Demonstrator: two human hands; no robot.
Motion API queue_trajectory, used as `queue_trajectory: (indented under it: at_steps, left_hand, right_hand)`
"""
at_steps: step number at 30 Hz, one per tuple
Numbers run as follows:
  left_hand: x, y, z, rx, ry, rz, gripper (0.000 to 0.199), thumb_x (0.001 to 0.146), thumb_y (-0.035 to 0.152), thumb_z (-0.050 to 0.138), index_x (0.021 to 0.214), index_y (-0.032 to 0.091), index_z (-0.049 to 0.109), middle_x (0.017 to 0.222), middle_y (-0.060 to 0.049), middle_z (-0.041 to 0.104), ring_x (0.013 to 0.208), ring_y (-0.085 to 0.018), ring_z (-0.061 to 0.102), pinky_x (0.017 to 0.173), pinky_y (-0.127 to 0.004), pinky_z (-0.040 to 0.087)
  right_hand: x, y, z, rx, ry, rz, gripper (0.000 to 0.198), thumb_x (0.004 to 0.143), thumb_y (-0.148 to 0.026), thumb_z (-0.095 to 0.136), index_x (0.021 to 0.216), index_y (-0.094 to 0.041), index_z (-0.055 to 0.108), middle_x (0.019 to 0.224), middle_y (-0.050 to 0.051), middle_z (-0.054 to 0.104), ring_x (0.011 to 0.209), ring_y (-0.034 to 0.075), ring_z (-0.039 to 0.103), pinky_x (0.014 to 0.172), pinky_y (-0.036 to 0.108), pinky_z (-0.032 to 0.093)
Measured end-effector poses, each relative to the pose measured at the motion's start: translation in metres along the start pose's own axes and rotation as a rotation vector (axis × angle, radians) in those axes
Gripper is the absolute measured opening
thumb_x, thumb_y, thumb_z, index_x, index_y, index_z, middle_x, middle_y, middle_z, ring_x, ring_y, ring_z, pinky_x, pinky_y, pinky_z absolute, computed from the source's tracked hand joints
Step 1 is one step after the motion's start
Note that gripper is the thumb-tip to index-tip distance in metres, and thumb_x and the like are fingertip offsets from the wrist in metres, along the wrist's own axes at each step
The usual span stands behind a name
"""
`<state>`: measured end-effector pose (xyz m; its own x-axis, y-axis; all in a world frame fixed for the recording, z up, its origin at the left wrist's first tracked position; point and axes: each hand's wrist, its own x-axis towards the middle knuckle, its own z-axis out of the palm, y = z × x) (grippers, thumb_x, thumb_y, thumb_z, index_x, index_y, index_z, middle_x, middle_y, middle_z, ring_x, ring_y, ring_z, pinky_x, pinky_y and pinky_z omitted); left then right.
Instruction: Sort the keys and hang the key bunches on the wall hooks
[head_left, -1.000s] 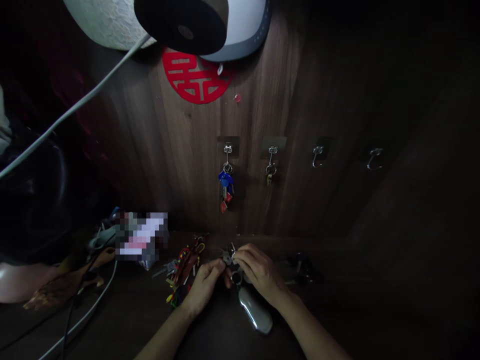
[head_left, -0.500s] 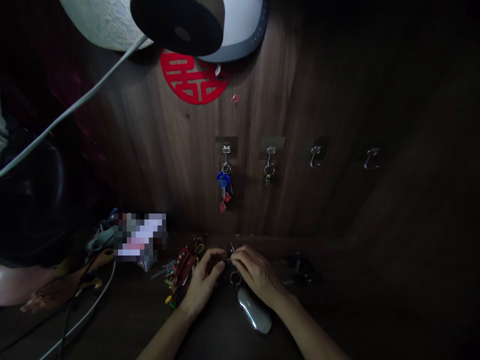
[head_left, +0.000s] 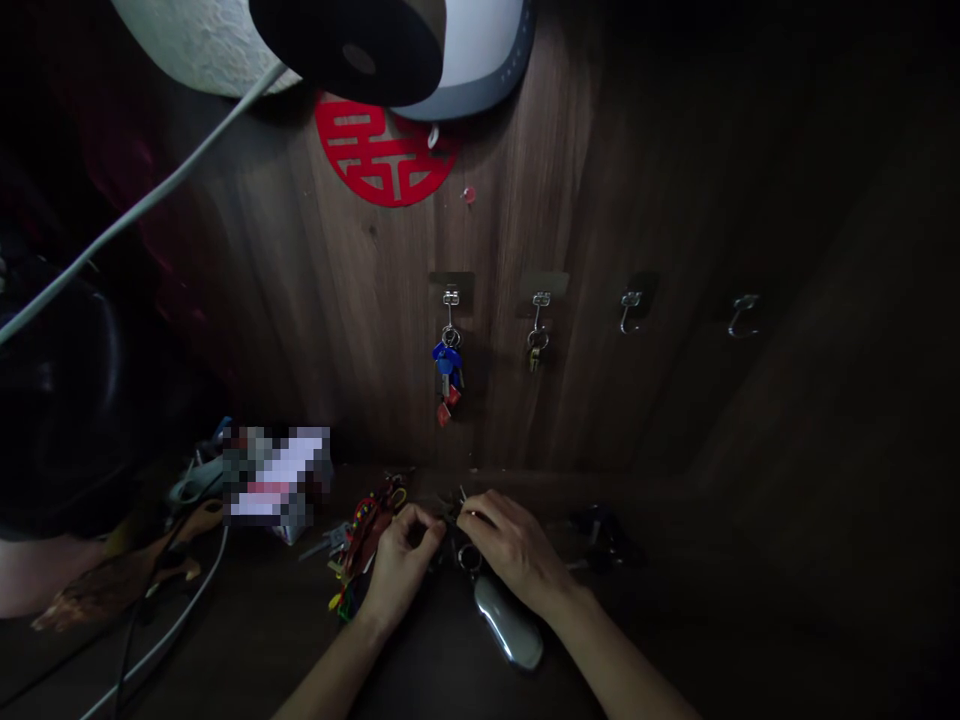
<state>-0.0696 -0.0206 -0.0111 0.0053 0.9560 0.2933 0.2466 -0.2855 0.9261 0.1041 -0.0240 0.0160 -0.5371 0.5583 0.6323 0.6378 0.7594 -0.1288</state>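
Observation:
A small bunch of keys (head_left: 454, 504) sits between my two hands, dark and partly hidden by my fingers. My left hand (head_left: 401, 560) is closed in a pinch at the left side of the bunch, thumb meeting forefinger on a key. From the right, the fingers of my right hand (head_left: 514, 550) close on the keys. Below the bunch lies a metal ring (head_left: 469, 559), joined to a shiny silver key fob (head_left: 508, 626) on the dark wooden surface. Just left of my left hand is a pile of keys with colourful cords (head_left: 367, 520).
On the wooden wall, blue and red tagged keys (head_left: 448, 365) hang from one hook and a small key set (head_left: 535, 350) from another. Two bare hooks (head_left: 631, 312) are farther right. More dark keys (head_left: 604, 535) lie right; a white cable (head_left: 142, 205) crosses left.
My left fingers have curled into a tighter pinch and drawn slightly left. My right hand has shifted a little left over the keys. The silver fob has barely moved.

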Motion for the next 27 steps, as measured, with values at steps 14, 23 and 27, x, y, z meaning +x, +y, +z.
queue_trajectory:
  at_steps: [14,23,27]
  left_hand:
    - [0.000,0.004,-0.002,-0.044,-0.085,0.017,0.020,0.079,0.038,0.055,0.076,0.019,0.058,0.075,0.000,0.060,0.078,-0.017,0.056,0.073,-0.026,0.044]
    - [0.000,0.002,-0.003,-0.026,-0.056,0.045,0.017,0.080,0.036,0.054,0.084,0.020,0.059,0.082,-0.001,0.063,0.081,-0.018,0.059,0.074,-0.026,0.046]
    - [0.001,-0.005,-0.005,0.089,-0.050,0.086,0.015,0.081,0.034,0.053,0.084,0.021,0.060,0.082,-0.001,0.065,0.082,-0.019,0.060,0.075,-0.028,0.045]
  right_hand:
    - [0.002,-0.007,0.002,0.287,0.072,0.119,0.016,0.092,-0.019,0.040,0.091,-0.023,0.056,0.086,0.003,0.058,0.079,0.015,0.058,0.072,0.027,0.048]
    - [0.006,-0.005,0.003,0.688,0.229,0.519,0.019,0.085,-0.036,0.052,0.077,-0.020,0.056,0.064,-0.002,0.055,0.058,0.012,0.055,0.053,0.021,0.045]
    - [0.009,0.003,-0.004,0.798,0.340,0.615,0.025,0.079,-0.044,0.058,0.075,-0.019,0.056,0.064,-0.002,0.055,0.057,0.012,0.055,0.053,0.022,0.046]
